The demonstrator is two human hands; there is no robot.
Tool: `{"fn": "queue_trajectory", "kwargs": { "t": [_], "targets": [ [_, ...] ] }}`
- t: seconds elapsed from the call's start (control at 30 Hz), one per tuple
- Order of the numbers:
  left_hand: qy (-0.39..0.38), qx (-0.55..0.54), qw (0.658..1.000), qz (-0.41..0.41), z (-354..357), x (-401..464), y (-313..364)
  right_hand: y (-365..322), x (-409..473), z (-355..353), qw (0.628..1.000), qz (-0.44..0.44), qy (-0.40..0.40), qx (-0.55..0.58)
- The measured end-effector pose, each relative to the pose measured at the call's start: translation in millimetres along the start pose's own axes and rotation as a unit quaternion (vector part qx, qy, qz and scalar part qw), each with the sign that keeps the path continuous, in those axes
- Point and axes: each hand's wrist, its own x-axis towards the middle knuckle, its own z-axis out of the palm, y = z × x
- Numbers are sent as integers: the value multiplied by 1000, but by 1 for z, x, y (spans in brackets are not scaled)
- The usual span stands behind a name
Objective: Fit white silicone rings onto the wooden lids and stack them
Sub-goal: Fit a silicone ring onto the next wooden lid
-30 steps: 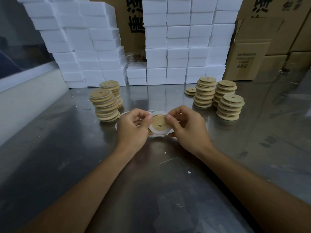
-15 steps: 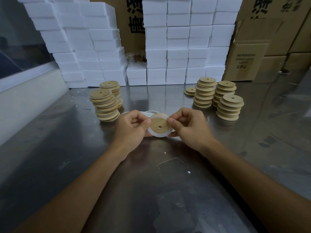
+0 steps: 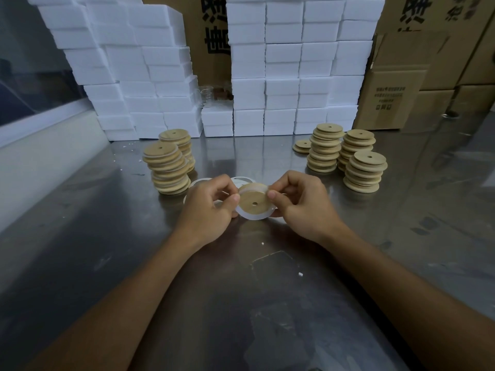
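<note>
Since a second ago, both hands have lifted the wooden lid [image 3: 254, 203] off the counter [image 3: 107, 250] and tipped it, flat face toward the camera. Going left to right: ringed stack [image 3: 167, 170], left hand [image 3: 211, 210] pinching the lid's left edge, white silicone ring [image 3: 250, 216] around it, right hand [image 3: 302, 207] pinching the right edge, bare stacks [image 3: 364, 172].

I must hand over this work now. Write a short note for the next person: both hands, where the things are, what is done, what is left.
Left hand and right hand both pinch one wooden lid, its white ring partly on.
Loose rings lie on the table behind the hands.
Done: ringed lids stacked at left.
Left: seat this ring, stack the lid, then do the bare stacks at right.
</note>
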Motion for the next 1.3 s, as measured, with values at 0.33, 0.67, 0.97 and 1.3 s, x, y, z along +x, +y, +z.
{"fn": "queue_trajectory", "kwargs": {
  "t": [0.33, 0.67, 0.97, 1.3],
  "targets": [
    [41, 109, 984, 131, -2, -5, 1, 0, -2, -2, 992, -76, -2, -99],
    [53, 105, 975, 188, 2, -2, 7, -2, -4, 4, 985, -129, -4, -117],
    [62, -24, 998, 7, 17, 0, -7, 0, -2, 7, 998, -28, 44, -32],
    [-68, 56, 995, 50, 19, -8, -2, -7, -7, 10, 986, -130, -3, -104]
  ]
}}
